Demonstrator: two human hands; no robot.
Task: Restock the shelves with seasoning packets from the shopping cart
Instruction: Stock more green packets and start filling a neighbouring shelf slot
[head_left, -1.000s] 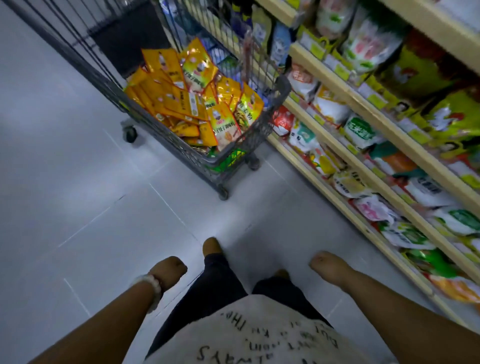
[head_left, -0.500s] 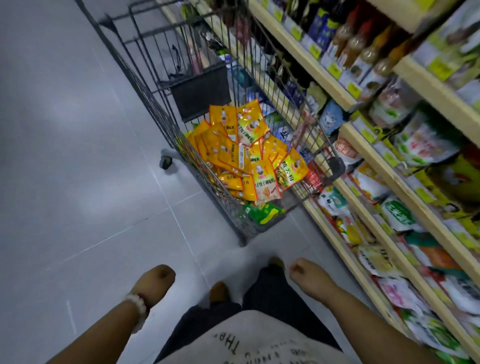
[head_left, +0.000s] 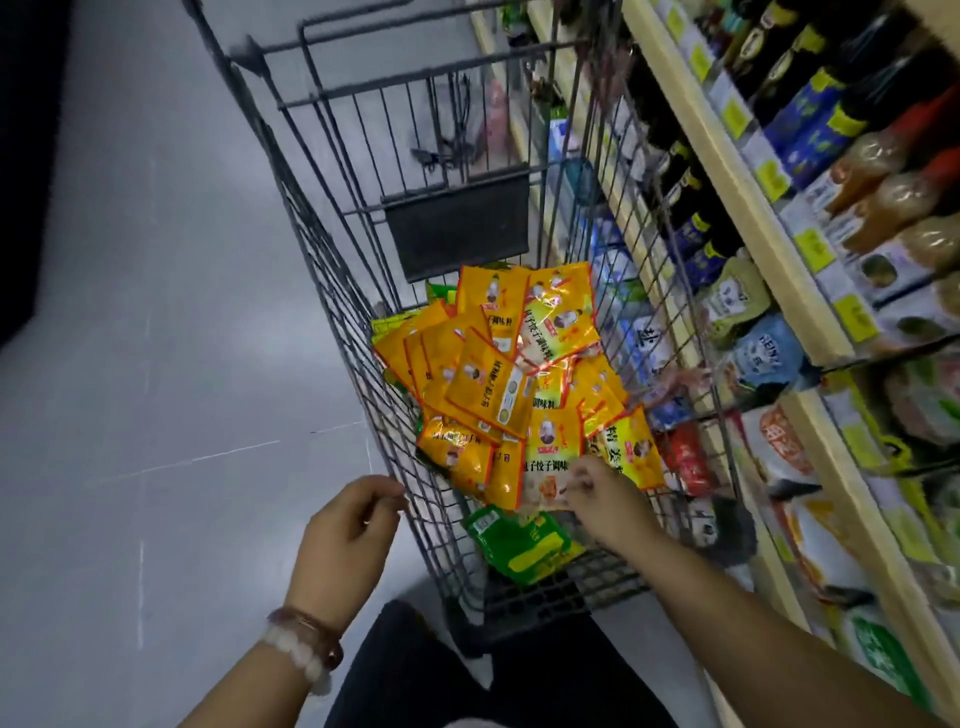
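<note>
Orange packets (head_left: 511, 374): right hand (head_left: 597, 493) now reached in, seemingly pinching one; left hand (head_left: 348, 525) risen, loosely curled, empty.

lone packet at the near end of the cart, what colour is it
Green with a yellow band, clearest in the head view.

A pale grey tiled floor (head_left: 156, 364) runs down the aisle under dim, cool light. A dark mass (head_left: 26, 156) stands at the far left edge, perhaps another fixture; it is too shadowed to tell.
</note>
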